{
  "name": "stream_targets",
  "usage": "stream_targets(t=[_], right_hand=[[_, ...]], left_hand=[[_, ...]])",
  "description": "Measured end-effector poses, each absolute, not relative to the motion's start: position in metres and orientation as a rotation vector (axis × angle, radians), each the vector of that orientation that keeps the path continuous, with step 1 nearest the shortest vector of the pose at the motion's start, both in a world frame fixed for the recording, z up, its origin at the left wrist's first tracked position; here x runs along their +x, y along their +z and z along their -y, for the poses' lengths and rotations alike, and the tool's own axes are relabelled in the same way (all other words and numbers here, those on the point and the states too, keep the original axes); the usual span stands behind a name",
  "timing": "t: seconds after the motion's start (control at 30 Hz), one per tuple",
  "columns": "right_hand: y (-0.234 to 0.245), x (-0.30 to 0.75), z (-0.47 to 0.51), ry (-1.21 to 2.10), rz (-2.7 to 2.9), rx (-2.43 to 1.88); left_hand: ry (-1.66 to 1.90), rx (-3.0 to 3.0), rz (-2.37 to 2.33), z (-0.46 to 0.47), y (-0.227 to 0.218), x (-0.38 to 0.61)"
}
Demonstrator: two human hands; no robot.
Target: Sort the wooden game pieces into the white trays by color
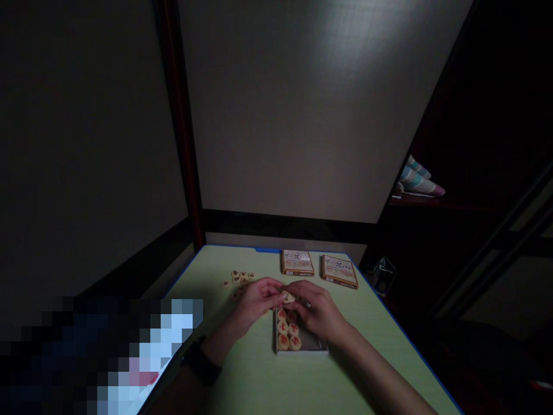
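Above an open tray (311, 341), my left hand (258, 298) and my right hand (323, 310) meet with fingers bent together. A round Chinese chess piece (288, 297) shows between their fingertips, and both hands appear to grip it. Inside the tray, red-marked chess pieces (283, 327) stand in two columns along the left side; my right hand hides part of the far end. Beyond my left hand lies a loose group of dark-marked chess pieces (235, 280), some of them partly covered by it.
Two flat printed boxes (298, 262) (339, 271) lie at the back of the green table (242, 374) with a blue edge. A panel wall (285, 144) rises behind. Striped cloth items (417, 177) rest on a shelf at the right. The lower left is pixelated.
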State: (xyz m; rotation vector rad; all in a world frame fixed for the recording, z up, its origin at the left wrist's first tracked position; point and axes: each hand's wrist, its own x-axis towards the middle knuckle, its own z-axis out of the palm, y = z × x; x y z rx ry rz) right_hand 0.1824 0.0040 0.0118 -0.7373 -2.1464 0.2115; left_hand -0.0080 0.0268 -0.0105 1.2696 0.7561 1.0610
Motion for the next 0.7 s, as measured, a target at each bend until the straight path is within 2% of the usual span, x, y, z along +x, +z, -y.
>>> stream_targets(t=[0.33, 0.57, 0.7], right_hand=[[0.0101, 0.1774, -0.0011, 0.242, 2.093, -0.750], [0.0148, 0.1788, 0.0046, -0.039, 2.327, -0.776], [0.0155, 0.1798, 0.0062, -0.079, 2.382, -0.822]], left_hand=[[1.025, 1.228, -0.714, -0.0238, -0.0059, -0.0095], [1.069, 1.178, -0.773, -0.0260, -0.0118, -0.0080], [1.065, 1.177, -0.799, -0.0256, -0.0111, -0.0075]])
